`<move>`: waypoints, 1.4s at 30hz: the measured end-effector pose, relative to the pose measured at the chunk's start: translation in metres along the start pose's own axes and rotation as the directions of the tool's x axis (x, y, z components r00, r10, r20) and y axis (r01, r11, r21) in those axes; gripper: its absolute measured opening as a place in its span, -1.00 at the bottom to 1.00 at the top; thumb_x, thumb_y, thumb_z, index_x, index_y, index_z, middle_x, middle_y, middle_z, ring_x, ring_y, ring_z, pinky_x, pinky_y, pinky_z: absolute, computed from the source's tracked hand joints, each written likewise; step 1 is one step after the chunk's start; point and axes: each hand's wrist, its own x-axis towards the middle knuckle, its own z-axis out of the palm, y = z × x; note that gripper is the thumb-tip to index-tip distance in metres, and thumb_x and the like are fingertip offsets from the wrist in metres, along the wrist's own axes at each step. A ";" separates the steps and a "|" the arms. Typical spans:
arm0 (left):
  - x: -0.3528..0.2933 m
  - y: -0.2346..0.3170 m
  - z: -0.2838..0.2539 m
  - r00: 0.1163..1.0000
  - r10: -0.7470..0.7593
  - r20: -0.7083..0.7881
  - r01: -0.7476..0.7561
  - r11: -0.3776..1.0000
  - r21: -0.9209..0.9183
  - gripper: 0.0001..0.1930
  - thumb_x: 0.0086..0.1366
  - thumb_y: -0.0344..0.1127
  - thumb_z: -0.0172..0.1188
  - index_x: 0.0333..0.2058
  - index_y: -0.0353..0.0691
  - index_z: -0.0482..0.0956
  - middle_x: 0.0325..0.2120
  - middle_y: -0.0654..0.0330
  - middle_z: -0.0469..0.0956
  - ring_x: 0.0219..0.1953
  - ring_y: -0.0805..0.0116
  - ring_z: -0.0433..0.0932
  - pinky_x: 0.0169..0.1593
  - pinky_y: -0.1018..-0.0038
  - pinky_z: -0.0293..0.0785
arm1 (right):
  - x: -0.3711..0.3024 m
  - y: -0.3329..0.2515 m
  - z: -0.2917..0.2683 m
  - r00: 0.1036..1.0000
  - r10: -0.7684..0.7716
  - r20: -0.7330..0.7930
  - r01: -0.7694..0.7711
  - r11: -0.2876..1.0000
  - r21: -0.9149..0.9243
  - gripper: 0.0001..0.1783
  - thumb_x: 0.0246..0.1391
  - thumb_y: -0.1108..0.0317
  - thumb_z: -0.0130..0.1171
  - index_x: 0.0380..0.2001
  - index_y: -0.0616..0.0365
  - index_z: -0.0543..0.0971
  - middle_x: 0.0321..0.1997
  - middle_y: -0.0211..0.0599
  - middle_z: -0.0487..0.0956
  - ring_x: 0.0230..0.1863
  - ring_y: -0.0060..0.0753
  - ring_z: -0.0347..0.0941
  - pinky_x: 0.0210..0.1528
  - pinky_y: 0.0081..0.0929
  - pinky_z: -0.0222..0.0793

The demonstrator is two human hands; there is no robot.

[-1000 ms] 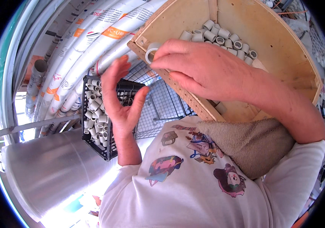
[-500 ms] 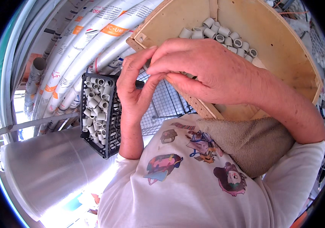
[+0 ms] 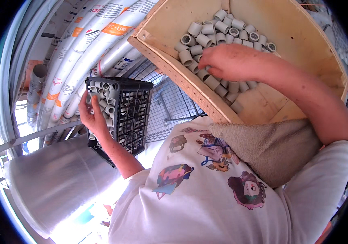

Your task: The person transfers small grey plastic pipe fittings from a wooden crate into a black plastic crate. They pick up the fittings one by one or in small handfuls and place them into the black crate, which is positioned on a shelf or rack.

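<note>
Pinching, as it appears, one short grey pipe piece (image 3: 90, 97) between thumb and finger, the left hand (image 3: 94, 120) is at the open side of the black crate (image 3: 134, 84), where many similar pieces lie. The right hand (image 3: 235, 63) bends over the loose pile (image 3: 203, 40) in the wooden box (image 3: 180, 83); its fingers curl down, and I cannot tell whether they grip a piece. In my judgement, the present step is placing with the left hand and picking with the right. The next move probably calls for the left fingers to open cleanly, without disturbing the neighbouring pieces.
</note>
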 end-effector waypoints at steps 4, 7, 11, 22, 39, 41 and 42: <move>-0.022 -0.062 -0.030 0.987 -0.159 0.026 0.139 0.919 0.368 -0.67 0.28 -0.29 0.27 0.00 -0.23 0.59 -0.24 0.12 0.62 -0.30 0.34 0.55 -0.23 0.45 0.44 | 0.003 -0.002 0.020 0.963 0.113 0.245 -0.105 0.993 -0.047 -0.67 0.09 0.43 0.12 -0.04 0.05 0.59 -0.04 -0.24 0.53 0.03 -0.11 0.51 0.06 -0.23 0.44; -0.042 -0.117 -0.047 0.973 -0.214 0.084 0.145 0.854 0.500 -0.64 0.26 -0.23 0.28 -0.01 -0.25 0.58 -0.25 0.02 0.60 -0.28 0.20 0.55 -0.19 0.36 0.46 | 0.004 0.002 0.027 0.945 0.069 0.318 -0.043 0.995 -0.087 -0.66 0.08 0.44 0.12 -0.04 0.04 0.59 0.03 -0.27 0.49 0.06 -0.12 0.49 0.06 -0.23 0.43; -0.054 -0.134 -0.044 0.998 0.013 0.064 -0.048 0.819 0.571 -0.59 0.22 -0.25 0.31 0.03 -0.27 0.57 -0.23 0.03 0.60 -0.22 0.26 0.56 -0.13 0.40 0.46 | 0.004 0.003 0.027 0.943 0.037 0.331 -0.019 0.998 -0.057 -0.70 0.06 0.43 0.13 -0.10 0.07 0.61 0.01 -0.23 0.52 0.02 -0.10 0.51 0.02 -0.19 0.44; -0.010 0.017 0.016 0.998 0.048 0.031 -0.041 0.978 -0.203 -0.69 0.35 -0.40 0.19 0.06 -0.28 0.52 -0.02 0.16 0.56 -0.08 0.39 0.54 0.00 0.45 0.46 | 0.005 -0.006 -0.002 0.945 0.114 0.306 -0.071 0.987 -0.147 -0.80 0.01 0.36 0.10 -0.43 0.22 0.65 -0.31 0.01 0.62 -0.23 -0.01 0.58 -0.13 -0.11 0.45; -0.022 0.200 0.054 0.834 0.528 0.158 -0.336 0.714 -0.614 -0.44 0.10 -0.42 0.41 0.09 -0.42 0.47 -0.02 -0.05 0.55 0.01 0.15 0.52 0.09 0.33 0.43 | -0.030 -0.082 -0.043 0.781 -0.439 -0.444 0.565 0.800 0.203 -0.82 0.05 0.47 0.15 -0.23 0.11 0.52 -0.22 -0.24 0.52 -0.29 -0.15 0.51 -0.26 -0.26 0.41; -0.027 0.199 0.055 0.849 0.496 0.182 -0.300 0.736 -0.607 -0.48 0.12 -0.45 0.38 0.08 -0.40 0.48 -0.03 -0.03 0.56 -0.01 0.16 0.53 0.09 0.33 0.42 | -0.031 -0.086 -0.044 0.809 -0.392 -0.439 0.547 0.776 0.314 -0.88 0.00 0.47 0.11 -0.35 0.18 0.56 -0.30 -0.16 0.56 -0.29 -0.07 0.53 -0.22 -0.19 0.44; -0.028 0.196 0.055 0.863 0.467 0.191 -0.284 0.762 -0.582 -0.50 0.13 -0.46 0.37 0.08 -0.39 0.49 -0.04 -0.02 0.56 -0.01 0.17 0.53 0.09 0.33 0.43 | -0.029 -0.085 -0.044 0.807 -0.369 -0.461 0.539 0.779 0.321 -0.88 -0.01 0.46 0.09 -0.38 0.20 0.57 -0.32 -0.14 0.58 -0.29 -0.05 0.54 -0.20 -0.17 0.45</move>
